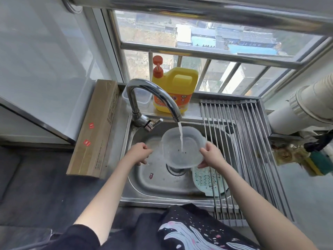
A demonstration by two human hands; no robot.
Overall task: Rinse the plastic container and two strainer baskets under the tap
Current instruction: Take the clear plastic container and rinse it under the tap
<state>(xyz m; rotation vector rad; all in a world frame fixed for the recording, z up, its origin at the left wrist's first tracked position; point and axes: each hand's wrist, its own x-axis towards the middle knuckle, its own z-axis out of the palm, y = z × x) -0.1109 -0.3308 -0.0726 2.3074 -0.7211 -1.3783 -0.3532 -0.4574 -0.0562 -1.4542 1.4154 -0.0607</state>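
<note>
— Dark patterned clothing (198, 230) sits closest to us, and past it our two bare forearms reach over the steel sink (144, 186).

— What do we have hold of?

— Our right hand (210, 156) grips the translucent plastic container (182, 148) at its right rim, thumb on top, fingers curled underneath. We hold it above the drain, tilted open toward us, and the stream from the tap (153, 98) falls into it.

— And our left hand (139, 153)?

— It hovers just left of the container, fingers loosely curled. Whether they touch anything we cannot tell.

— The strainers?

— One pale green strainer basket (207, 179) lies in the sink's right corner, partly beneath the roll-up drying rack (252, 141). A yellow detergent bottle (174, 91) stands behind the tap.
</note>
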